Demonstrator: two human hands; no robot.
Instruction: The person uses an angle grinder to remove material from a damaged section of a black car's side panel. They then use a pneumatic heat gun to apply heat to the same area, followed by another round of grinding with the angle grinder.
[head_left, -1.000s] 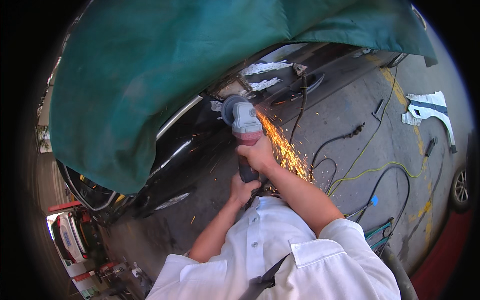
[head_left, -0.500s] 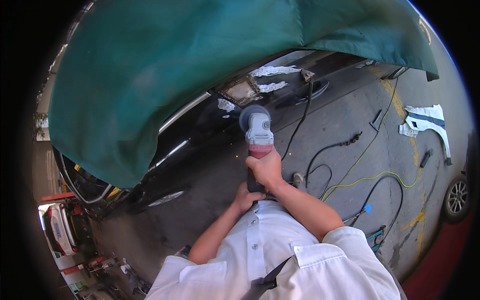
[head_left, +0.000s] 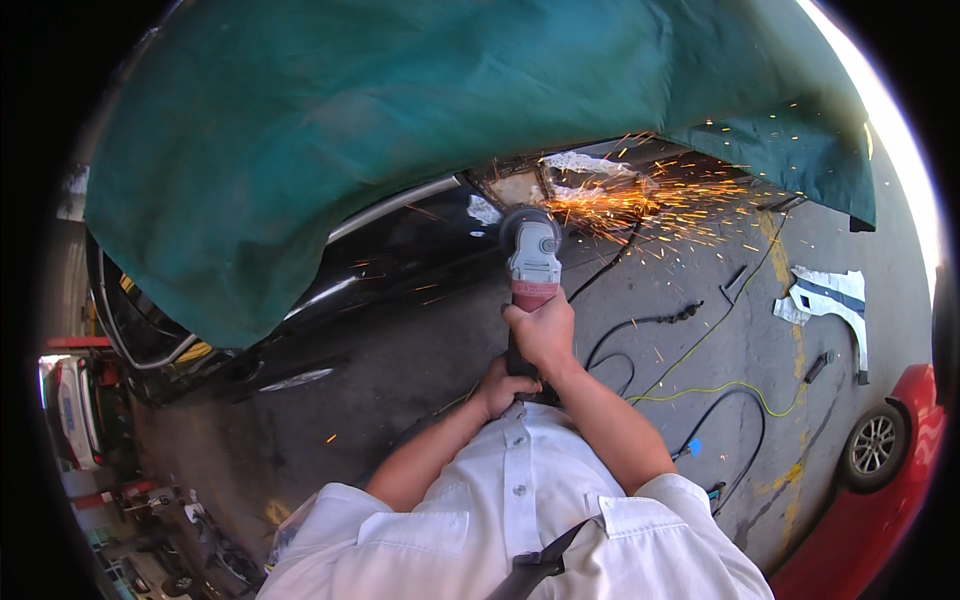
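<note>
An angle grinder (head_left: 535,250) with a grey head and red-and-black body is held in both my hands. My right hand (head_left: 543,332) wraps round its body just behind the head. Lower down, my left hand (head_left: 500,388) is closed on the rear end near my shirt front. The dark disc (head_left: 522,216) meets the edge of a squarish bare-metal patch (head_left: 518,190) on the black car (head_left: 400,235). Orange sparks (head_left: 640,205) spray to the right from the contact. The exact spot under the disc is hidden.
A green cover (head_left: 420,90) drapes over the car. On the floor at right lie black hoses (head_left: 640,322), a yellow-green cable (head_left: 690,388) and a white cut body panel (head_left: 828,300). A red car (head_left: 915,420) with a wheel stands at far right.
Sparks now fly from the disc, where almost none showed before. The grinder has come up against the bare patch's lower edge. My view has shifted slightly; both hands keep their hold.
</note>
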